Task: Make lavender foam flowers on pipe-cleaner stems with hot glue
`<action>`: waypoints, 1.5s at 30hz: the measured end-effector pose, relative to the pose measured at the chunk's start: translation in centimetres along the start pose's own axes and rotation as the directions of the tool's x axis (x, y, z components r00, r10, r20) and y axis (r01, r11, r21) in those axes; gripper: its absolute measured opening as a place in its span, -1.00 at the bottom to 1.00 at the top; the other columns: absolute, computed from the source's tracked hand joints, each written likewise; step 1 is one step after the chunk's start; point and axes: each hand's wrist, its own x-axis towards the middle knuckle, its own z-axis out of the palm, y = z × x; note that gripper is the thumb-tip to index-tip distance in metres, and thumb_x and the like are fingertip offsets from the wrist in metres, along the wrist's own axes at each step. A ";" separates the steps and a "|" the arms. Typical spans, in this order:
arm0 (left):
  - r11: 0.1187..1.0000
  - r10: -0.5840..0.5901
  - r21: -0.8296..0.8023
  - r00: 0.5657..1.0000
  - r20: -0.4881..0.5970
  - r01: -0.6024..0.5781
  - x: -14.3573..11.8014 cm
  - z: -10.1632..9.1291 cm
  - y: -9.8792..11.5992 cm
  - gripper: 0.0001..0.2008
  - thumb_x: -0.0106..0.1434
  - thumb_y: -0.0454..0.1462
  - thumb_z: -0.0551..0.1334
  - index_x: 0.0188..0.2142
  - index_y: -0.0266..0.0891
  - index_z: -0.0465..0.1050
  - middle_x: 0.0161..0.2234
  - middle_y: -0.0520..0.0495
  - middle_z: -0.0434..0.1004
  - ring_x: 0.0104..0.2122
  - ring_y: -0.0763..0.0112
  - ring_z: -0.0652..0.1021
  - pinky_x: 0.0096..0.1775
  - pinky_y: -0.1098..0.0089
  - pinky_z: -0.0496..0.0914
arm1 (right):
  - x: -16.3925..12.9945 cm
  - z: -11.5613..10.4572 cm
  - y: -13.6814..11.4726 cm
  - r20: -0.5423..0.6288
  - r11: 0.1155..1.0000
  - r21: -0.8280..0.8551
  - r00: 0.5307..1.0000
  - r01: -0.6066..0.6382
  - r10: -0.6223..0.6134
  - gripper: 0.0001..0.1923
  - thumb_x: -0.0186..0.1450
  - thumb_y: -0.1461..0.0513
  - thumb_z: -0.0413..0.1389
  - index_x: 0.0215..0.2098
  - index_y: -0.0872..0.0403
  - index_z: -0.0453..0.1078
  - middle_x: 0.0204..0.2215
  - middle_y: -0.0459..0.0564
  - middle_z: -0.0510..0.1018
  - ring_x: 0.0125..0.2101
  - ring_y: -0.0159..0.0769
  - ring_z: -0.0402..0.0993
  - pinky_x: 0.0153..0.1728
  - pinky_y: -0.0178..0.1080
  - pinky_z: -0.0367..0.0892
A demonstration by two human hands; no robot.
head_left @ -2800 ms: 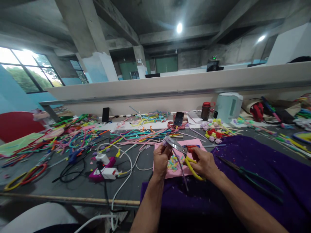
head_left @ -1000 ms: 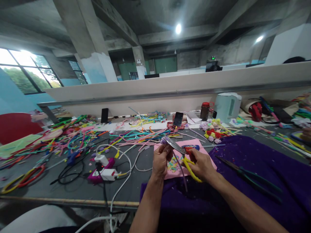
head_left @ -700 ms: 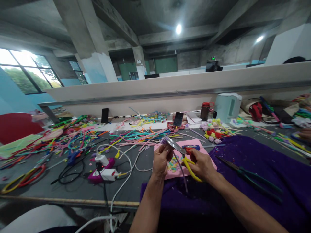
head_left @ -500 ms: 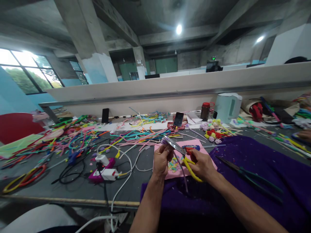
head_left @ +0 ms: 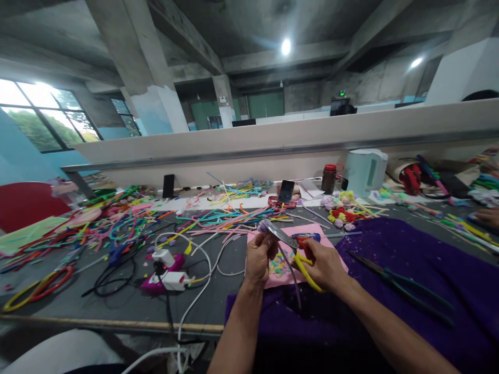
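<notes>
The person's left hand (head_left: 259, 258) is pinching a small lilac fuzzy pipe-cleaner piece (head_left: 263, 226) between thumb and fingertips, holding it raised just above the far left corner of a pink rectangular sheet (head_left: 316, 228) lying on the grey worktable (head_left: 97, 304). A thin purplish stem is hanging down from that piece, between the two hands. The right hand (head_left: 324, 266) is wrapping closed around the yellow handles of a pair of metal-bladed scissors (head_left: 290, 244), and the silver blades are pointing up and left, with their tips meeting the lilac piece right at the left hand's fingertips; whether the blades are parted or together is too small to tell. Small coloured cuttings (head_left: 278, 264) are lying scattered on the pink sheet beneath the hands. A purple cloth (head_left: 409, 259) is covering the near right part of the table, and dark green long-handled pliers (head_left: 401, 290) are resting on it, well apart from the right hand. To the left, a white and magenta power strip (head_left: 166, 274) with white cables is sitting near a wide tangle of multicoloured pipe cleaners (head_left: 117, 223). Against the back ledge, a pale kettle (head_left: 365, 170) and a dark jar with a red lid (head_left: 329, 178) are standing just beside each other.
</notes>
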 end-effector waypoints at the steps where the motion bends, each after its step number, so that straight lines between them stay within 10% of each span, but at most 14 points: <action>1: 1.000 0.002 0.002 1.000 0.005 -0.002 0.0 0.0 0.0 -0.73 -0.19 -0.18 0.41 -0.57 -0.31 0.43 -0.72 0.14 0.27 -0.73 0.68 0.25 -0.66 0.60 0.11 | 0.0 -0.1 -0.1 0.002 1.000 -0.004 1.000 0.000 0.000 -0.68 0.12 0.02 0.09 -0.35 0.10 0.30 -0.59 -0.12 0.38 -0.59 -0.36 0.33 -0.55 -0.34 0.13; 45: 1.000 -0.001 -0.031 1.000 0.007 0.001 0.3 -0.4 -0.1 -0.79 -0.16 -0.24 0.40 -0.51 -0.29 0.49 -0.72 0.13 0.31 -0.72 0.68 0.29 -0.65 0.61 0.16 | -0.3 1.5 1.4 -0.012 0.991 0.108 0.997 0.076 -0.075 -0.77 0.14 0.08 0.11 -0.46 0.09 0.28 -0.61 -0.12 0.37 -0.62 -0.42 0.23 -0.58 -0.37 0.06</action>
